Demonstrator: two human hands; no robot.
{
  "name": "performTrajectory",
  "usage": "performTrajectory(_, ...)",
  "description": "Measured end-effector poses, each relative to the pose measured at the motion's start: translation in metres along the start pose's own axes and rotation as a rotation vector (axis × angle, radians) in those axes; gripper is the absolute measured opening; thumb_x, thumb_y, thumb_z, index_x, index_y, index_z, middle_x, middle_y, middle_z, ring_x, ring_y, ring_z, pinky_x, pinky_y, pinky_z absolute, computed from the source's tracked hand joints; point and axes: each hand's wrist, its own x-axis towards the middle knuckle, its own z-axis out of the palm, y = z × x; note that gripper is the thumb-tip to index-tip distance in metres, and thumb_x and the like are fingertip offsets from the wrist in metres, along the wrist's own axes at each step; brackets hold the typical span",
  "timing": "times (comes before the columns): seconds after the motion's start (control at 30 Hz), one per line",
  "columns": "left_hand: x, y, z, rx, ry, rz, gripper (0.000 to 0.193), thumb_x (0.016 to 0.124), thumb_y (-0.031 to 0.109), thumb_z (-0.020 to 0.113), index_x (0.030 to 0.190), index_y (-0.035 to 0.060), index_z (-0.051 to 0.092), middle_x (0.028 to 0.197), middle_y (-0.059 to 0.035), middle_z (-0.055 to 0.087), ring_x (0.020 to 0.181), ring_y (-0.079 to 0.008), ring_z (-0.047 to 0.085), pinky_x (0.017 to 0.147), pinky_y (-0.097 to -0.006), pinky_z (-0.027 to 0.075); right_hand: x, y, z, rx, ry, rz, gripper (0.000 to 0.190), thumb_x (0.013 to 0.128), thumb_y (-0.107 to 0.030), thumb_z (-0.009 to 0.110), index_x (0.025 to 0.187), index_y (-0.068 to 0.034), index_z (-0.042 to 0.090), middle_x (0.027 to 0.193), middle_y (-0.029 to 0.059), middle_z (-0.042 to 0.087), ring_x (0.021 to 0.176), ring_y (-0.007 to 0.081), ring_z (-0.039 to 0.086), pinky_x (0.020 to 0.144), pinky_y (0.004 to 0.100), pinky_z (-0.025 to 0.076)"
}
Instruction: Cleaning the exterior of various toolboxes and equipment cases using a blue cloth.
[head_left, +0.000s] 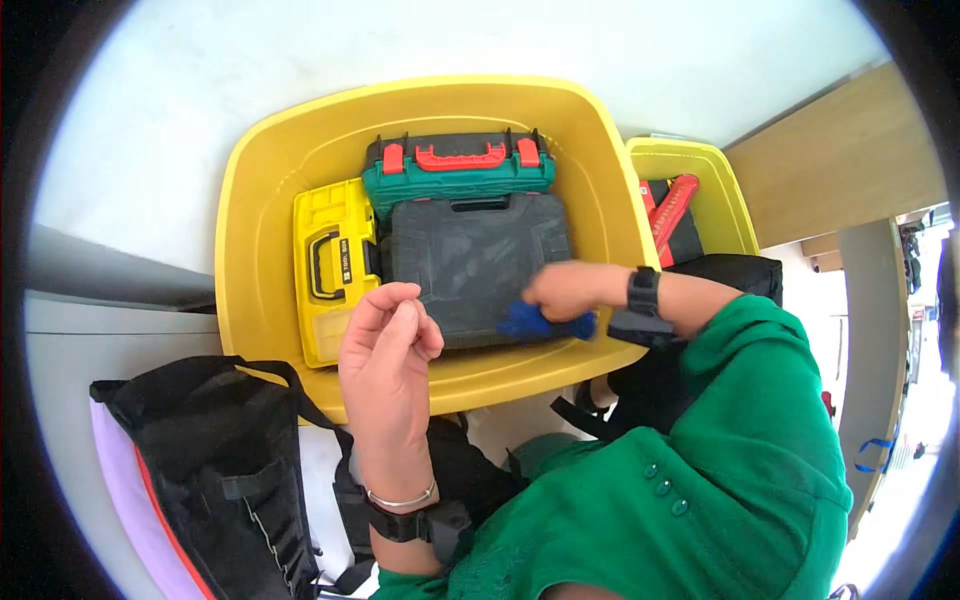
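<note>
My right hand (564, 291) is closed on a blue item (536, 322), blurred so that its kind is unclear. It is over the lower right part of a black plastic tool case (480, 255). My left hand (390, 352) is raised near the front rim, fingers curled towards the thumb, with nothing visible in it. The black case lies in a large yellow plastic tub (259, 195). Behind it stands a green and black case (457, 180) with a red handle and red latches. At the left is a yellow toolbox (322, 225) with a black handle.
A smaller yellow bin (724, 180) to the right holds red-handled tools (676, 210). A black tool bag (202, 442) with loops and a strap stands at the lower left. Another black bag (735, 274) touches the tub's right side. A wooden panel (832, 157) borders the right.
</note>
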Motion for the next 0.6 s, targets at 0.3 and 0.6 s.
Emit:
performTrajectory(0.3, 0.007, -0.002, 0.004, -0.004, -0.025, -0.018, 0.016, 0.091, 0.008, 0.056, 0.105, 0.0003, 0.059, 0.080, -0.0043, 0.057, 0.068, -0.0141, 0.053, 0.062, -0.0256, 0.042, 0.083, 0.019, 0.037, -0.190, 0.534, 0.041, 0.021, 0.075, -0.008, 0.056, 0.096, -0.009, 0.062, 0.098, 0.0125, 0.055, 0.096, 0.0333, 0.053, 0.076, 0.0436, 0.051)
performTrajectory(0.6, 0.004, -0.002, 0.002, 0.033, -0.026, -0.018, 0.017, 0.091, 0.009, 0.055, 0.105, 0.0000, 0.059, 0.080, -0.0054, 0.056, 0.068, -0.0140, 0.053, 0.061, -0.0253, 0.042, 0.024, 0.044, 0.016, 0.525, 0.219, 0.052, 0.037, 0.074, -0.014, 0.056, 0.110, -0.004, 0.056, 0.098, 0.0198, 0.063, 0.095, 0.0320, 0.061, 0.081, 0.0429, 0.048)
